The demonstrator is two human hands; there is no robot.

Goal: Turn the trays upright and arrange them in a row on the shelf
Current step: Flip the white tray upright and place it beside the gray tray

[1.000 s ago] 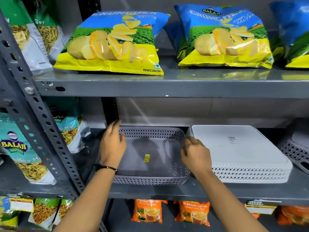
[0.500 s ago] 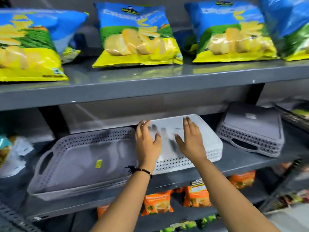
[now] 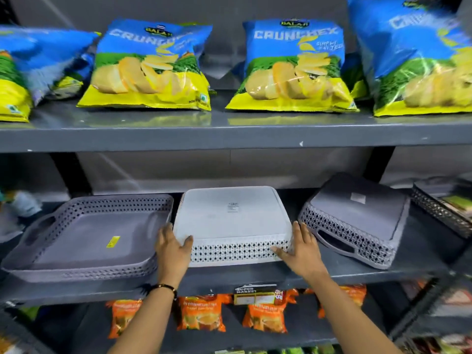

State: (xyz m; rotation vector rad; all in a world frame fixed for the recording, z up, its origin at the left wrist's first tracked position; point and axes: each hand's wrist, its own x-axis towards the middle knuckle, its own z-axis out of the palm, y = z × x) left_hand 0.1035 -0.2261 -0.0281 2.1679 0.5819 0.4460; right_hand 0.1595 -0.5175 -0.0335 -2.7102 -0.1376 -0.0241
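Observation:
Three perforated plastic trays sit on the grey middle shelf (image 3: pixel 229 279). The grey tray (image 3: pixel 97 238) at the left stands upright, with a yellow sticker inside. In the middle, a white tray (image 3: pixel 232 221) lies upside down, its flat base facing up. A second grey tray (image 3: pixel 357 215) at the right is upside down too and turned at an angle. My left hand (image 3: pixel 171 247) grips the white tray's front left corner. My right hand (image 3: pixel 300 247) holds its front right corner, thumb against the lattice wall.
Blue and yellow chip bags (image 3: pixel 150 67) line the shelf above. Orange tea packets (image 3: pixel 201 315) fill the shelf below. A dark wire basket (image 3: pixel 441 213) with goods sits at the far right of the middle shelf. A shelf upright (image 3: pixel 375 164) stands behind the right tray.
Both hands left the upright grey tray, moved right, and now grasp the white tray's front corners. The view shifted right with them.

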